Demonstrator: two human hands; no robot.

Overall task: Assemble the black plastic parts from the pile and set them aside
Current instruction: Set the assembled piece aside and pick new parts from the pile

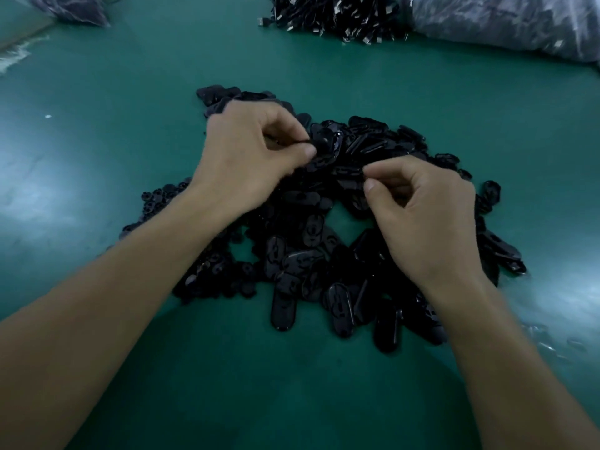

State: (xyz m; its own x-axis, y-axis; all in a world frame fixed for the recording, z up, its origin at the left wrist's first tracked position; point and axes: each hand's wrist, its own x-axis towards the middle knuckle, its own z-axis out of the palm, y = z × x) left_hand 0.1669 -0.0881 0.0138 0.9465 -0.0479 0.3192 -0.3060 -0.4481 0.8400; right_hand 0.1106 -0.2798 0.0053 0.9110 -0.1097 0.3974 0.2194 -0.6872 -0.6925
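Both bare hands work over a loose pile of flat, black oval plastic parts point(311, 254), which lies in the middle of a green table mat point(130, 92) and spreads from under the left forearm across to beyond the right wrist. The left hand point(256, 154) sits over the far side of the pile with its fingers curled. Its thumb and forefinger are closed tight on a small black plastic piece point(328, 141), held just above the heap, and the piece's outline merges with the parts behind it. The right hand point(425, 216) hovers over the pile's right half, just beside the left hand but not touching it. Its fingers are curled inward and the thumb and forefinger tips are drawn close together. Whether a part is caught between them cannot be told, since everything behind is equally dark. At the far edge of the mat lies a heap of black cables with metal plugs point(334, 14), and beside it to the right a crumpled clear plastic bag point(503, 24).
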